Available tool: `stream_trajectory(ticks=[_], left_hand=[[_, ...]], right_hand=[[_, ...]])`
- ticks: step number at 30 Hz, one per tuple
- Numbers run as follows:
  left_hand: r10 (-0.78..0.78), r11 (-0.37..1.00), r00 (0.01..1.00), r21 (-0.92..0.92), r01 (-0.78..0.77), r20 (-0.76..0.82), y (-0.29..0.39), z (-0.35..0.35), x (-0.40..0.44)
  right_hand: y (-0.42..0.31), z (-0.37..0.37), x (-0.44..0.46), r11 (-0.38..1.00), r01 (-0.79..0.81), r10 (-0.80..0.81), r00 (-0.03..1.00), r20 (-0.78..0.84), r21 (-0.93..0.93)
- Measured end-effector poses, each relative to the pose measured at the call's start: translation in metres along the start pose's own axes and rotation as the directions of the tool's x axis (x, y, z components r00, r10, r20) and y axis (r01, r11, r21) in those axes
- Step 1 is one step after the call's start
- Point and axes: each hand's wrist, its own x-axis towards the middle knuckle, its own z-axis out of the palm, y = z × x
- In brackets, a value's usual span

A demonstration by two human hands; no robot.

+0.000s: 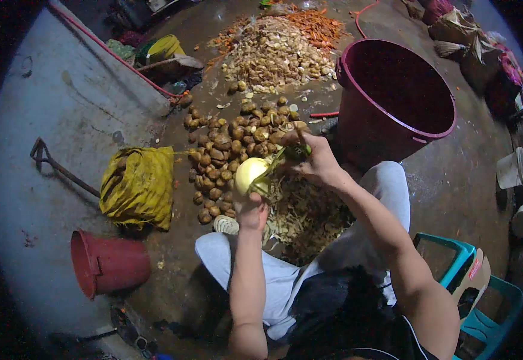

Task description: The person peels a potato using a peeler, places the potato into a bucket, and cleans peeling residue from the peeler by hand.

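Observation:
My left hand (251, 211) is closed around the lower side of a pale, mostly peeled potato (249, 174). In my right hand (317, 159) is a green peeler (278, 159), its front end against or very close to the potato's right side. Just beyond and left of the hands, brown unpeeled potatoes (216, 157) are heaped on the floor. A mound of peelings (306, 219) lies below the hands, between my legs.
Farther off is a pile of pale peelings (273, 54) beside orange scraps (318, 29). A large maroon tub (363, 114) stands right. On the left are a yellow sack (136, 186) and a tipped red bucket (114, 264). A teal stool (453, 246) is near my right elbow.

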Motion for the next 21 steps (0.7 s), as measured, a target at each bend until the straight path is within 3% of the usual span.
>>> stream_trajectory(ticks=[2,3,5,6,7,9,10,11,13,14,15,17,19,20,21], left_hand=[[0.018,0.999,1.0,0.051,-0.019,0.022,0.001,0.0,-0.003],[0.026,0.997,0.999,0.076,-0.029,0.033,0.001,0.001,-0.004],[-0.035,0.995,0.993,-0.093,0.045,0.109,0.004,0.001,-0.003],[-0.048,0.985,0.988,-0.16,0.071,0.144,0.006,0.002,-0.003],[-0.062,0.969,0.982,-0.224,0.102,0.178,0.008,0.003,-0.002],[-0.055,0.985,0.995,-0.16,0.069,0.088,0.005,0.004,-0.003],[-0.064,0.993,0.997,-0.101,0.067,0.035,0.004,0.007,-0.005],[-0.072,0.997,0.997,-0.043,0.071,-0.019,0.004,0.009,-0.007],[-0.02,0.999,0.998,-0.041,0.023,0.061,-0.005,0.001,-0.005],[-0.025,0.999,0.998,-0.039,0.027,0.058,-0.004,-0.003,-0.009],[-0.041,0.989,0.995,-0.136,0.053,0.09,0.0,0.0,-0.009],[-0.046,0.97,0.99,-0.23,0.075,0.13,0.005,0.002,-0.005],[-0.046,0.998,0.996,-0.037,0.049,0.082,0.006,0.005,-0.006],[-0.047,0.997,0.998,0.062,0.044,0.038,0.005,0.006,-0.009],[-0.05,0.997,0.998,0.063,0.048,0.036,0.009,0.013,-0.008]], right_hand=[[0.002,-0.002,-0.001,0.998,0.062,-0.062,0.998,0.01,-0.007],[-0.004,-0.012,0.004,0.999,-0.021,0.022,0.999,0.024,-0.032],[0.045,-0.022,0.019,0.991,-0.095,0.109,0.982,-0.157,0.096],[0.036,-0.038,0.023,0.981,-0.16,0.134,0.969,-0.209,-0.113],[0.024,-0.042,0.024,0.966,-0.228,0.246,0.957,-0.157,0.124],[0.014,-0.027,0.015,0.996,-0.079,0.075,0.992,-0.097,-0.037],[0.001,-0.019,0.008,0.985,0.074,-0.076,0.997,-0.006,-0.153],[0.004,-0.008,-0.003,0.992,0.122,-0.121,0.992,0.034,-0.035],[0.001,-0.014,0.002,0.995,0.081,-0.079,0.996,0.028,-0.058],[0.006,-0.019,0.009,0.996,-0.073,0.079,0.989,-0.122,0.05],[0.012,-0.03,0.019,0.958,-0.138,0.178,0.973,-0.148,0.251],[0.019,-0.037,0.022,0.997,-0.072,0.077,0.983,-0.166,0.035],[0.016,-0.017,0.011,0.963,0.169,-0.186,0.981,-0.064,-0.212],[0.013,-0.008,0.002,0.999,0.043,-0.042,0.998,-0.047,0.021],[0.013,-0.008,0.002,0.994,-0.038,0.044,0.998,-0.052,0.101]])
